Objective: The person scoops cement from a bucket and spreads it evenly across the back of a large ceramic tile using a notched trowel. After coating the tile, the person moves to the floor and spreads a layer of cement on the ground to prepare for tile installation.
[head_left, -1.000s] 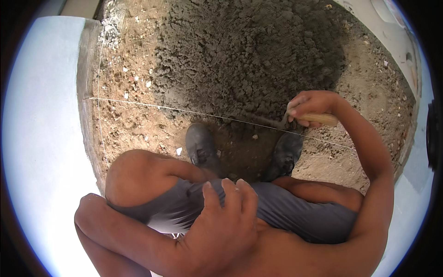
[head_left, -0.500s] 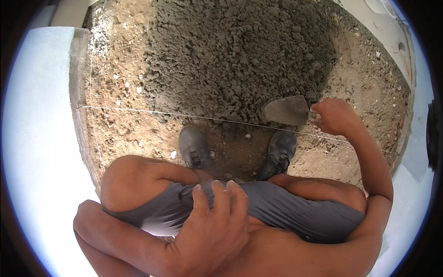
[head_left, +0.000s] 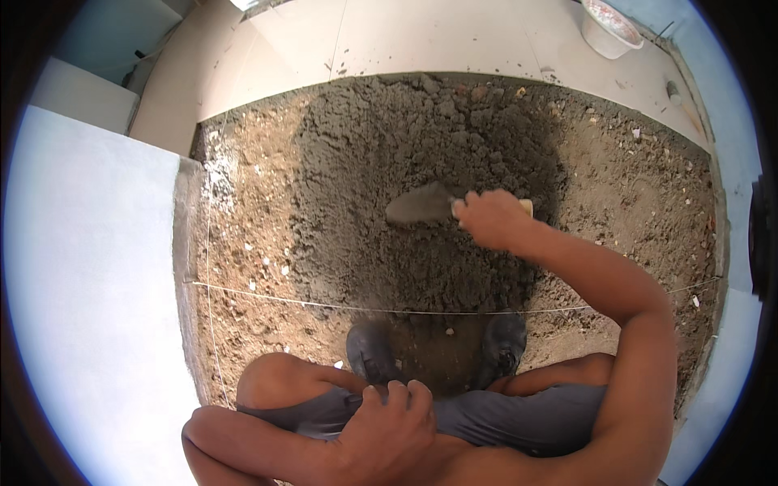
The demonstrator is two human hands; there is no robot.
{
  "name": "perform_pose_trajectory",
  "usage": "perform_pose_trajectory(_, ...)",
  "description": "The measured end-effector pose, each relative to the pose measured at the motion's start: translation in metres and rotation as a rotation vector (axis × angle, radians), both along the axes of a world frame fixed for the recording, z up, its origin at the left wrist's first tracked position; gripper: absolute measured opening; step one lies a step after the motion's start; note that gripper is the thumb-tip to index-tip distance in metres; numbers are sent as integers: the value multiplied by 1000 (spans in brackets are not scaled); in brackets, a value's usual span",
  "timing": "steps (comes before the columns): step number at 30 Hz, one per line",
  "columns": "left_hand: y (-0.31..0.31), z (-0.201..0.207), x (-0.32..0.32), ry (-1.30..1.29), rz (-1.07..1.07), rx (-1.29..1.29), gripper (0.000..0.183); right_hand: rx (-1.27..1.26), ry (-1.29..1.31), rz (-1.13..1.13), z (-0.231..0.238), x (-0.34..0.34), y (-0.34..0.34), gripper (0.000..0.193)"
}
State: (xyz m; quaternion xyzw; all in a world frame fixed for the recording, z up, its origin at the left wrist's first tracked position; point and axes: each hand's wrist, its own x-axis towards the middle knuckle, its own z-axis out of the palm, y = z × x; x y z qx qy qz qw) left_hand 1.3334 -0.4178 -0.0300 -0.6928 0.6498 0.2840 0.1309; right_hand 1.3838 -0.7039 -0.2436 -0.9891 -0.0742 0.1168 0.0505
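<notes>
My right hand (head_left: 496, 220) is closed around the pale handle of a trowel (head_left: 420, 204). The blade points left, over the middle of a wide bed of wet grey mortar (head_left: 356, 263). It looks close to the mortar, but I cannot tell whether it touches. My left hand (head_left: 389, 433) holds nothing and lies in front of my lap, its fingers bent and apart. Between my shoes and most of the mortar runs a taut white string (head_left: 405, 311). The mortar's near edge reaches just past the string.
Sandy rubble ground (head_left: 251, 235) borders the mortar on both sides. Beyond it lies a pale tiled floor (head_left: 405, 40), with a white bucket (head_left: 609, 34) and a hammer-like tool (head_left: 681, 101) at the far right. Light blue walls (head_left: 97, 243) flank both sides; dark shoes (head_left: 373, 352) stand near.
The trowel and my right hand have moved left and farther out, from the mortar's near right edge to its middle. The view has tilted up, showing the tiles and bucket.
</notes>
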Motion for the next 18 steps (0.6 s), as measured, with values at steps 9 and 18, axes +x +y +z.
perform_pose_trajectory(9, 4, -3, -1, 27, 36, -125, 30, -23, 96, -382, -11, 36, -62, 23)
perform_pose_trajectory(18, 7, 3, 2, 69, 77, -105, 27, -21, 163, -642, -22, 55, -117, 32)
